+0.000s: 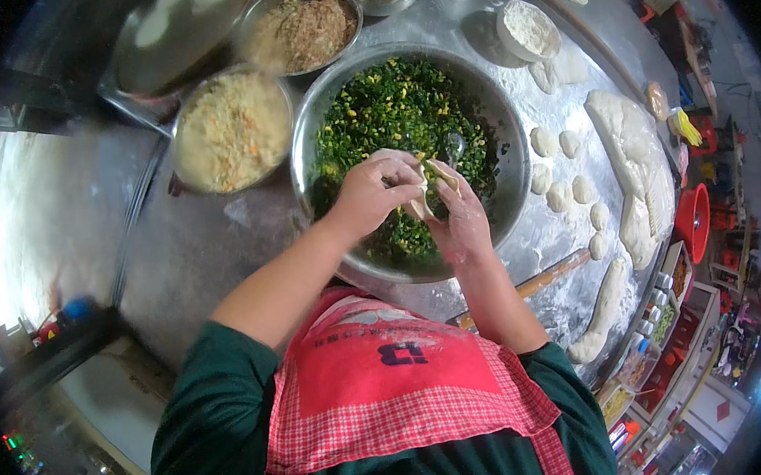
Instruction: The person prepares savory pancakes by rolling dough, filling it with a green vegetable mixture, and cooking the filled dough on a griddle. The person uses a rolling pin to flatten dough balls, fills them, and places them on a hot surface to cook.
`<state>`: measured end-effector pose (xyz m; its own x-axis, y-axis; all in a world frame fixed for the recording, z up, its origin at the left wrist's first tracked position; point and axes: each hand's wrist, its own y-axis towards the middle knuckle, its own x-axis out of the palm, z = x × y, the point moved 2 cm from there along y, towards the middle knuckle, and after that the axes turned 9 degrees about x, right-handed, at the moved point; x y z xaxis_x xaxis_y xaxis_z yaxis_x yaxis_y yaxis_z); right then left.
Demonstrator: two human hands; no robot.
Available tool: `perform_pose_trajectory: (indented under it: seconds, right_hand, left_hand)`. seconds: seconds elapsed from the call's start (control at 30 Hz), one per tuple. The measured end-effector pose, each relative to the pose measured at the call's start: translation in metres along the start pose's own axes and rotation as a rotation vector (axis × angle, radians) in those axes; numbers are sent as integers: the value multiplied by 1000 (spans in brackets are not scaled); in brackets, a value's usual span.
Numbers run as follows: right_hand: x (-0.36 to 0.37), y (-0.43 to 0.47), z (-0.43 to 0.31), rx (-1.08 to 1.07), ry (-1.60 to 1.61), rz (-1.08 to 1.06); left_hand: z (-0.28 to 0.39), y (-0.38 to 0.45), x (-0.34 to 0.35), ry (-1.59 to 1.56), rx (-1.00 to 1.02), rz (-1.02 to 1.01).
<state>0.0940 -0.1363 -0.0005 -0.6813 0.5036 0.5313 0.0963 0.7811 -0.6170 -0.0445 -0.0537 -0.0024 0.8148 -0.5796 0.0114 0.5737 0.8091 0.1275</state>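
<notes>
Over a large steel bowl of chopped green leaves with yellow bits, my two hands hold one piece of thin dough between them. My left hand pinches its upper and left edge with thumb and fingers. The far side of the dough rests in my right hand, whose fingers curl around it; some green filling shows at its opening. What lies deeper inside the dough is hidden by the fingers. A shiny spoon-like metal piece rests in the greens just beyond my right hand.
Bowls of pale shredded filling and minced meat stand left and beyond. To the right lie several small dough balls, a wooden rolling pin, a dough roll, a large dough slab and a bowl of flour.
</notes>
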Motion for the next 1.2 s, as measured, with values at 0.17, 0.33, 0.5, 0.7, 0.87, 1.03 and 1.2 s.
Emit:
perform_pose_trajectory:
  seconds: [0.17, 0.33, 0.5, 0.7, 0.87, 1.03, 1.2]
  right_hand:
    - [1, 0, -7, -100, -179, -50]
    - [18, -26, -30, -208, -49, -254]
    - [1, -11, 6, 33, 178, -174]
    - [9, -10, 13, -15, -138, -56]
    - [29, -24, -8, -155, -126, -195]
    - [25, -22, 3, -93, -5, -203]
    - [19, -11, 25, -48, -143, -81]
  left_hand:
    - [20, 7, -3, 41, -95, -20]
    - [23, -2, -10, -610, -482, 149]
    - [17, -12, -1, -46, -171, 53]
    - [36, -11, -7, 582, 379, -188]
    - [32, -11, -19, -192, -219, -11]
    - [29, -27, -14, -138, -336, 78]
    - [34, -26, -14, 347, 346, -5]
